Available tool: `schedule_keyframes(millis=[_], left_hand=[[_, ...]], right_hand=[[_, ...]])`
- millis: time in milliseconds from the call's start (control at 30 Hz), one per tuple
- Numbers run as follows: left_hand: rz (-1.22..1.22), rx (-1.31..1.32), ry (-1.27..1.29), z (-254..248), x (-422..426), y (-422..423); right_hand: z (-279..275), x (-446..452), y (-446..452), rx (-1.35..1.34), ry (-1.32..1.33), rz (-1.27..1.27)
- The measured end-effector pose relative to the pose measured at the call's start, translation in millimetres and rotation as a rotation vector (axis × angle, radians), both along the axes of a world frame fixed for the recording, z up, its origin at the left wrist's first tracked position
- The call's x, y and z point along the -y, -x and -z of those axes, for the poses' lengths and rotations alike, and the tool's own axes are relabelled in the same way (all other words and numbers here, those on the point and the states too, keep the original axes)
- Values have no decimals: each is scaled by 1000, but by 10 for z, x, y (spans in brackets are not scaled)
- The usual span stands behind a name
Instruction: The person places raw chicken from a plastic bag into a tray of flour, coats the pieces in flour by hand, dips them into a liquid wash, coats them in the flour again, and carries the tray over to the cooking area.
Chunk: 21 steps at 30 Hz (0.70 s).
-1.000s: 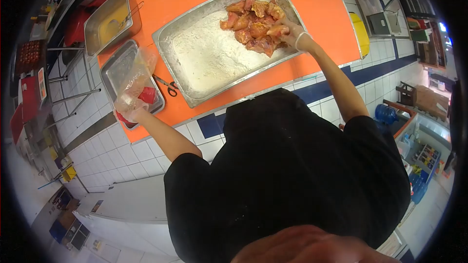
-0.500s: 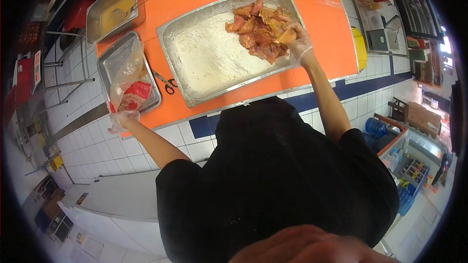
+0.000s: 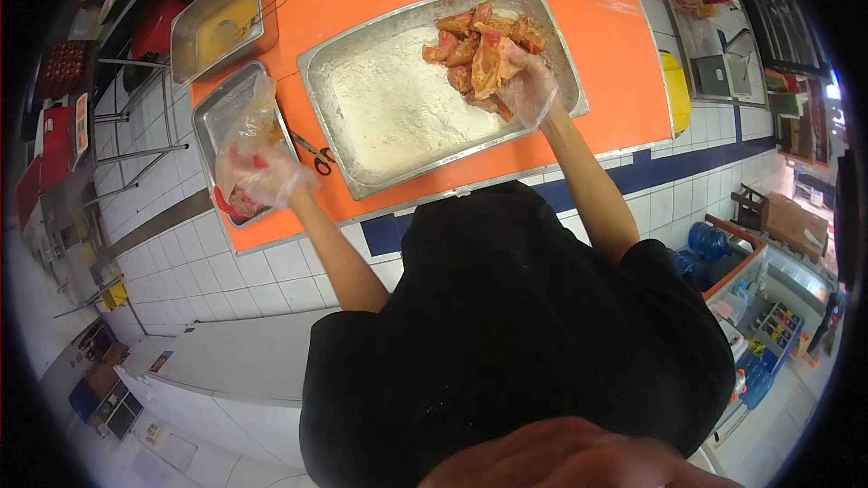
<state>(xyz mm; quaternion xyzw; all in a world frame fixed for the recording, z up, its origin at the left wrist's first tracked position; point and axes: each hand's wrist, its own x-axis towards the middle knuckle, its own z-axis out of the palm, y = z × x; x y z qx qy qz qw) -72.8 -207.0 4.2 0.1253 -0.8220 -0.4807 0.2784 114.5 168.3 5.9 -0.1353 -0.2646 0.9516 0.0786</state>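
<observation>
A large metal tray (image 3: 306,81) holds white flour (image 3: 389,99), with a heap of raw, marinated chicken pieces (image 3: 459,50) at its right end. My right hand (image 3: 532,90), in a clear plastic glove, has its fingers curled around a chicken piece at the right of the heap; its thumb is hard to see. Over a smaller metal tray (image 3: 210,117) on the left is my gloved left hand (image 3: 262,176), blurred, with fingers stretched apart. Beneath it a clear plastic bag (image 3: 258,117) with red print lies in that tray.
Black-handled scissors (image 3: 323,161) lie between the two trays on the orange table (image 3: 362,208). At the far left corner, a deep metal pan (image 3: 185,45) holds yellow liquid and a wire-handled utensil (image 3: 244,23). The table's front edge is close to my body.
My left hand has moved right and up from the bag's lower end, and the bag has sunk into the small tray. My right hand has shifted left onto the chicken.
</observation>
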Motion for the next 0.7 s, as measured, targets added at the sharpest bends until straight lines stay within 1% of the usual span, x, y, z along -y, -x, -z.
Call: schedule_keyframes(millis=[67,133,200,300,367,400,500,533,600,667,700], left_hand=[[81,50,-285,-342,-524,-257],[195,182,-103,-45,-599,-318],[360,156,49,304,-649,-311],[570,302,-167,373,-855,-457],[659,375,-97,430,-860,-514],[706,411,-66,368,-905,-533],[734,633,114,189,-954,-571],[735,664,150,269,-929,-574],[735,723,218,588,-916,-502],[801,685,317,1055,-963,-411],[840,660,364,1177,-1016,-376]], right_hand=[[107,11,62,18,157,57],[149,44,131,26,269,68],[121,93,187,24,331,33],[286,45,273,59,271,-2],[336,42,293,115,263,31],[337,19,307,144,254,50],[258,-181,286,301,-412,62],[-46,-198,209,410,-707,90],[89,-319,193,565,-1416,360],[33,-153,243,659,-1478,178],[6,-72,270,700,-1511,82]])
